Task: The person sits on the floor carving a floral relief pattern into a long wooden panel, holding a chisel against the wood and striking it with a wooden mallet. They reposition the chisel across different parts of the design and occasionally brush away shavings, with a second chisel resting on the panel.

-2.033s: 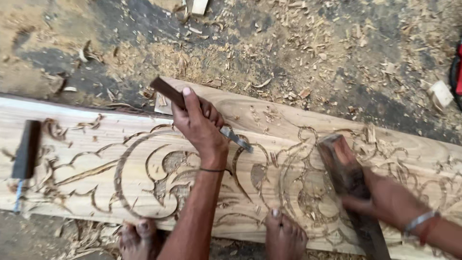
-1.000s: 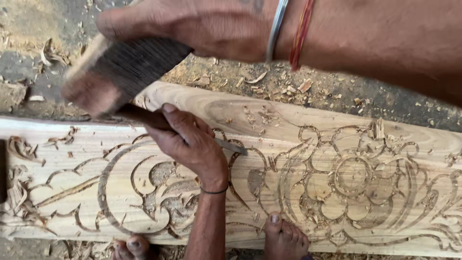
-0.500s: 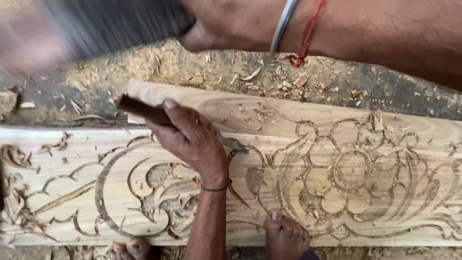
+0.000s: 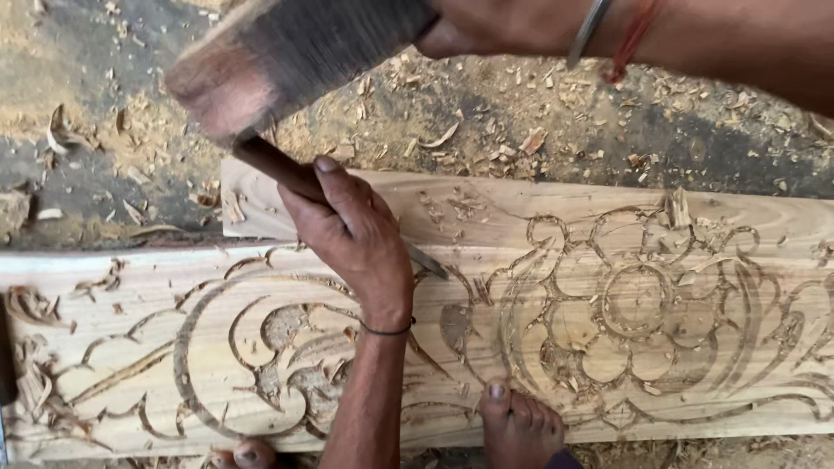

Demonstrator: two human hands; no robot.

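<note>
My left hand is closed around a chisel with a dark wooden handle. Its steel blade is set slantwise on a long pale wooden plank carved with scrolls and a flower. My right hand, with a metal bangle and a red thread at the wrist, grips a worn wooden mallet at the top of the view. The mallet's head sits right at the end of the chisel handle. The right hand's fingers are mostly cut off by the frame edge.
My bare feet press on the plank's near edge. Wood chips and shavings cover the dirt ground beyond the plank. Curled shavings lie on the plank's left end, where a dark tool shows at the edge.
My right hand lifted the mallet from low at the right, raised it near the camera and brought it down to the chisel handle. The left hand stayed on the chisel.
</note>
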